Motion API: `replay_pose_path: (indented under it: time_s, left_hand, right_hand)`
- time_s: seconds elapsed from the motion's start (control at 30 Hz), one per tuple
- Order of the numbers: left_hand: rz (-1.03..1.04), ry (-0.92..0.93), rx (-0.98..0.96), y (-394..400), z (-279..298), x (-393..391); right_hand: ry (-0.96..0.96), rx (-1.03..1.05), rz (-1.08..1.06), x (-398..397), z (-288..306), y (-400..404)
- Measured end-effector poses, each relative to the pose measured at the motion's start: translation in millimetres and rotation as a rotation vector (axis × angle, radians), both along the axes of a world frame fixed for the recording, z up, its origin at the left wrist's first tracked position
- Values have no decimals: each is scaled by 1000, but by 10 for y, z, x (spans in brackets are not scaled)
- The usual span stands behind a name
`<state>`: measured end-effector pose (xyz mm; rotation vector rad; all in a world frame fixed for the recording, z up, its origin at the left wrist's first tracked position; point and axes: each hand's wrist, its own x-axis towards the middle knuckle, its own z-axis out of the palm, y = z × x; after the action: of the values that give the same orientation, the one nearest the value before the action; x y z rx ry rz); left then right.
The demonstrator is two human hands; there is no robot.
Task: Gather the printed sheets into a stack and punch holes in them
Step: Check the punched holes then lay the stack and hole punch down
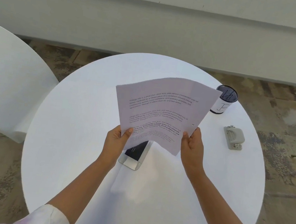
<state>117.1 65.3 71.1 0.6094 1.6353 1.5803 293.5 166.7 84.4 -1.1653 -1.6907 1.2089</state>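
Round white table (85,122) on a mottled floor, pale wall behind. Printed sheets (158,111) held up off the tabletop, tilted, text facing the camera, far edge bowed. Left hand (117,138) pinching the near left corner, thumb on top; right hand (193,148) gripping the near right edge, fingers curled behind the paper. One small punched hole (193,125) visible close to the right edge, just above the right thumb. Whether one sheet or several, hard to tell from here.

Judged step: checking or squaring the stack, with punching seemingly begun. Next move likely calls for carrying the sheets right to the grey hole punch (233,137), well apart on the table, and feeding an aligned edge into its slot.

Further out: clear tray (133,157) with a dark insert and a paper clip, partly under the sheets; mesh pen cup (224,101) near the far right rim; white chair (6,82) at left.
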Motion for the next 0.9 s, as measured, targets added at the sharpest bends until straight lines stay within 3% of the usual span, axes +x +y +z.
replay_pose_path:
  time_s: [0.6, 0.9]
  left_hand:
    - [-84, -25, -250, 22, -470, -95]
    - [14, 47, -252, 42, -556, -276]
  right_hand:
    - [-354, -160, 27, 38, -587, -52]
    - [-360, -160, 18, -67, -531, 76]
